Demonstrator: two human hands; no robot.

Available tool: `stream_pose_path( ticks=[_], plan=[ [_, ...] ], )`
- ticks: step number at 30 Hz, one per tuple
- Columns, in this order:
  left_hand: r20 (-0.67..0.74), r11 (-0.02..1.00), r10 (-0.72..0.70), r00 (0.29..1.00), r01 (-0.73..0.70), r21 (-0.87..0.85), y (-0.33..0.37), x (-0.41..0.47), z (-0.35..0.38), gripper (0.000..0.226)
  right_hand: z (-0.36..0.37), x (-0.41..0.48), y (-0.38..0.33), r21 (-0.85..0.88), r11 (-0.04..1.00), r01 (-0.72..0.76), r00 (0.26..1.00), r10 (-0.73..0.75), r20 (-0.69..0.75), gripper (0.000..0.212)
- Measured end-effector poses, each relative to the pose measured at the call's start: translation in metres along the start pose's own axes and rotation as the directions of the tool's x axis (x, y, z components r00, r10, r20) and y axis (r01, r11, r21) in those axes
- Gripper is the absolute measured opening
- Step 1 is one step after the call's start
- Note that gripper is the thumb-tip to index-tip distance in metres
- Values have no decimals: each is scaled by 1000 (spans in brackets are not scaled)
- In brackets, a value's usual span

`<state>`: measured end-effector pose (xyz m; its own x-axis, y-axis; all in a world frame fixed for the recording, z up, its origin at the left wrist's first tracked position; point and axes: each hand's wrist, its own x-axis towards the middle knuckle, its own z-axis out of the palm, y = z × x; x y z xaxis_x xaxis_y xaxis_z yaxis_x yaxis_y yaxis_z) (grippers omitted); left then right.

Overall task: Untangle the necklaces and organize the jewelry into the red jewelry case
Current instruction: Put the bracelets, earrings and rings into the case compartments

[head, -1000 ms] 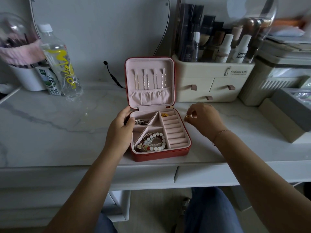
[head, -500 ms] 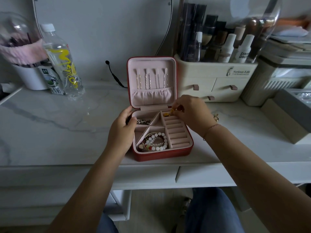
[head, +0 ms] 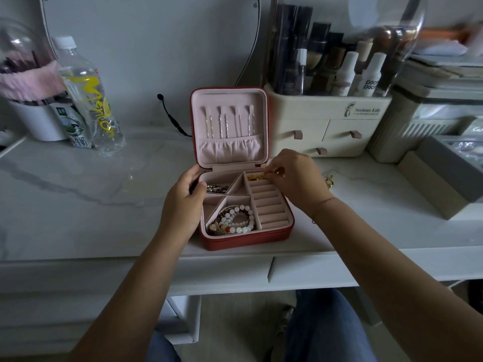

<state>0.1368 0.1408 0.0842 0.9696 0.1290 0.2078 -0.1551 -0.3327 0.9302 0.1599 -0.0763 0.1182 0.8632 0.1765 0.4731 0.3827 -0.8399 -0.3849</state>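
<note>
The red jewelry case point(head: 248, 240) lies open on the white marble tabletop, its lid upright with several thin chains point(head: 230, 121) hanging inside. My left hand point(head: 183, 202) grips the case's left wall. My right hand point(head: 295, 178) pinches a small gold piece point(head: 257, 176) at the top of the ring-roll section. White and red bead bracelets point(head: 235, 220) fill the front compartment. A dark metal piece point(head: 217, 188) lies in the back left compartment. Another gold piece point(head: 329, 181) rests on the table right of my wrist.
A cream cosmetics organizer with drawers point(head: 329, 131) stands right behind the case. A grey box point(head: 444, 176) sits at the right. A clear water bottle point(head: 88, 95), a milk carton point(head: 75, 126) and a white cup point(head: 36, 121) stand at the back left. A black cable point(head: 170, 116) trails behind the case.
My right hand moved left from the table beside the case to the top of the ring rolls, carrying a gold piece. Another gold piece stayed on the table. My left hand kept hold of the case.
</note>
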Motion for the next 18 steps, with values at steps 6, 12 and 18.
stream_pose_path(
  ticks=[6,12,18],
  plan=[
    [3,1000,12,1000,-12,-11,-4,2,0,41,-26,-1,32,124,970,-208,971,220,-95,15],
    [0,1000,0,1000,0,11,-6,4,0,41,-45,-10,65,-4,945,-327,945,327,-7,16],
    [3,1000,5,1000,-5,8,-3,2,0,42,-37,-8,64,-93,932,-352,926,361,114,16]
  ],
)
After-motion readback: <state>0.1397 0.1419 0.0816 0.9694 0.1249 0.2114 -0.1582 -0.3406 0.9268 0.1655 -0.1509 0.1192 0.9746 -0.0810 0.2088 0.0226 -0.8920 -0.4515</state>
